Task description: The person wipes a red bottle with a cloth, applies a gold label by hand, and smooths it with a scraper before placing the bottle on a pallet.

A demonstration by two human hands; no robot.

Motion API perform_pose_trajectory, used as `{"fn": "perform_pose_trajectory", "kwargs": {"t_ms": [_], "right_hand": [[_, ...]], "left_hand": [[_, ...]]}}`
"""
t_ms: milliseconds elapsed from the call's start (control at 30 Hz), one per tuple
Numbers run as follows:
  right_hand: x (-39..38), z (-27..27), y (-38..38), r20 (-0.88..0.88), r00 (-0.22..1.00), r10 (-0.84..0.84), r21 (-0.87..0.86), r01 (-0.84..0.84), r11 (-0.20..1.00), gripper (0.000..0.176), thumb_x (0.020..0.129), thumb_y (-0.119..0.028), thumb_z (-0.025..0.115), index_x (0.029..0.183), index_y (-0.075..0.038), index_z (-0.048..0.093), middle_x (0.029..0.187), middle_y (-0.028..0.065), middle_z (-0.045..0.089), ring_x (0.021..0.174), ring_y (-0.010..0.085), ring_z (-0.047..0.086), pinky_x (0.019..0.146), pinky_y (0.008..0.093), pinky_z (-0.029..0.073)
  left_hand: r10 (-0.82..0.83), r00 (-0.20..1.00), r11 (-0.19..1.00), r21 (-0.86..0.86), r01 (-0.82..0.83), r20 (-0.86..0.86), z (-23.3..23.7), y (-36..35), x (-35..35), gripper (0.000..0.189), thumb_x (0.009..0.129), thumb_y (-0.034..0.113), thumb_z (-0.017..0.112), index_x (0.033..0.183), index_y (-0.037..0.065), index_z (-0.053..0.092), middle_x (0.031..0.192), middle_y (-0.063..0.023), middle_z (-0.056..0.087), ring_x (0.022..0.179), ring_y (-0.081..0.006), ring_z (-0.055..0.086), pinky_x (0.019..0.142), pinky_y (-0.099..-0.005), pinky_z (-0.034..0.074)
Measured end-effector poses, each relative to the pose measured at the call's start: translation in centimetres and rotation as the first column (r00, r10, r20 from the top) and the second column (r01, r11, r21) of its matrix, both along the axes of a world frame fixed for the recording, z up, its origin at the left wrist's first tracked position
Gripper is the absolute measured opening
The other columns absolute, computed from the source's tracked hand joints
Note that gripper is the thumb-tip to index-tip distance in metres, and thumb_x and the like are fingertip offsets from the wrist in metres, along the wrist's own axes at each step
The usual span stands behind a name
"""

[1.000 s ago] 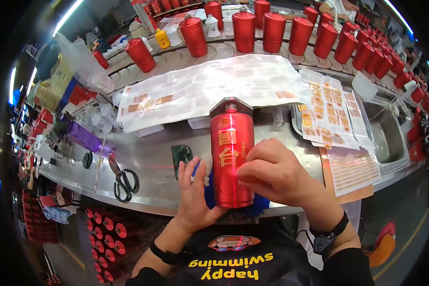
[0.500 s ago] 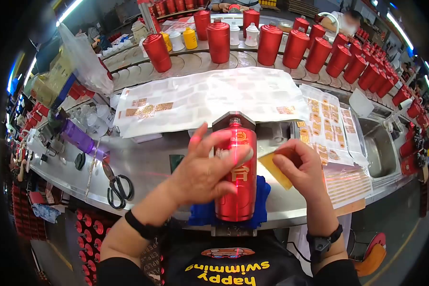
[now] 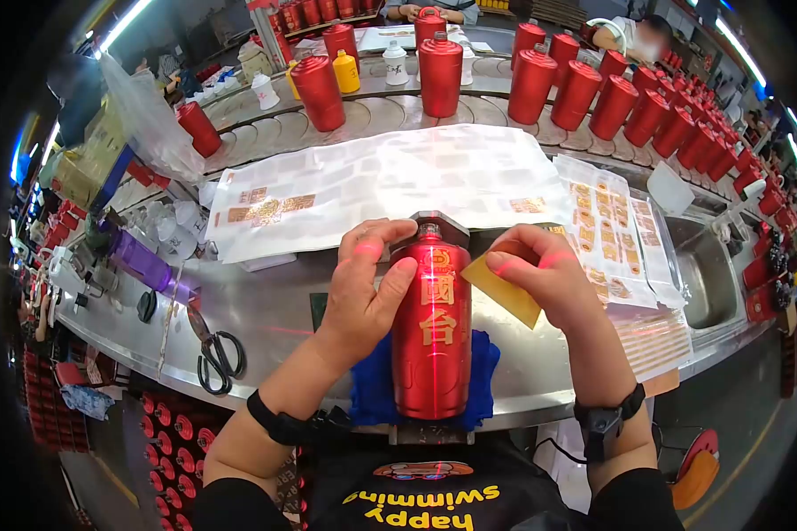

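A red bottle (image 3: pixel 430 363) lies tilted back on a blue cloth (image 3: pixel 480 376), its neck against a dark metal holder (image 3: pixel 452 227). Two large gold characters and a small emblem show on its front, crossed by a red light line. My left hand (image 3: pixel 363 288) wraps the bottle's upper left side, thumb toward the front and fingertips near the neck. In my right hand (image 3: pixel 545 270) a flat yellow scraper (image 3: pixel 505 292) is pinched between thumb and fingers, close to the bottle's right side.
Behind the bottle lies a white sheet (image 3: pixel 469 164) with gold stickers. More sticker sheets (image 3: pixel 604 230) lie right, before a sink (image 3: pixel 708 274). Black-handled scissors (image 3: pixel 217 354) and a purple bottle (image 3: pixel 142 261) are left. Red bottles (image 3: pixel 440 75) stand on a curved conveyor; co-workers sit beyond.
My left hand has moved off the bottle's front to its left side, uncovering the gold characters. The scraper in my right hand has come nearer the bottle. Conveyor bottles have shifted left.
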State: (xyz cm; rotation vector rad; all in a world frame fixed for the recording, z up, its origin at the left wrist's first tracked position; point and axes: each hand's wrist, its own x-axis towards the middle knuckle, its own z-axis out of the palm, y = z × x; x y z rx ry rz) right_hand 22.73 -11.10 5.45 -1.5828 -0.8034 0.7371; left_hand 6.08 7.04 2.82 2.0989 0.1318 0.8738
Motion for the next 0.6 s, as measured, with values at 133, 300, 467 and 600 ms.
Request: {"fn": "perform_pose_trajectory", "kwargs": {"t_ms": [133,300,467,600], "right_hand": [[0.1,0.2,1.2,-0.136,0.989,0.053,0.059,-0.046,0.997,0.024,0.086,-0.021,0.073,0.097,0.000,0.066,0.089,0.0038,0.066,0.082,0.0090,0.059,0.074,0.0242,0.048],[0.6,-0.3,1.5,-0.162,0.985,0.063,0.088,-0.049,0.995,0.024,0.086,-0.021,0.074,0.098,-0.001,0.066,0.089,0.0036,0.066,0.082,0.0087,0.059,0.074,0.0237,0.048],[-0.1,-0.1,2.2,-0.168,0.982,0.092,0.147,-0.067,0.987,0.023,0.086,-0.019,0.073,0.100,-0.002,0.065,0.091,0.0043,0.067,0.083,0.0094,0.060,0.075,0.0243,0.048],[-0.2,0.2,1.8,-0.124,0.991,0.054,0.155,-0.034,0.987,0.021,0.087,-0.016,0.072,0.100,-0.001,0.064,0.092,0.0046,0.068,0.085,0.0096,0.061,0.076,0.0242,0.048]], "left_hand": [[0.000,0.998,1.000,0.018,0.001,-0.057,0.8,0.1,0.4,0.029,0.093,0.021,0.058,0.114,0.002,0.062,0.115,-0.0147,0.064,0.120,-0.0362,0.047,0.107,-0.0433,0.033],[-0.048,0.982,0.999,-0.003,0.048,-0.180,1.9,0.3,0.6,0.025,0.092,0.018,0.057,0.112,0.003,0.064,0.122,-0.0141,0.060,0.127,-0.0287,0.043,0.110,-0.0396,0.030],[-0.110,0.986,0.994,-0.008,0.110,-0.126,1.9,0.3,1.7,0.022,0.089,0.017,0.058,0.105,0.004,0.064,0.111,-0.0149,0.064,0.121,-0.0359,0.045,0.107,-0.0433,0.034],[-0.087,0.980,0.979,0.169,0.117,-0.179,2.9,0.5,2.0,0.020,0.087,0.014,0.059,0.104,0.004,0.063,0.104,-0.0151,0.063,0.119,-0.0364,0.046,0.105,-0.0435,0.035]]}}
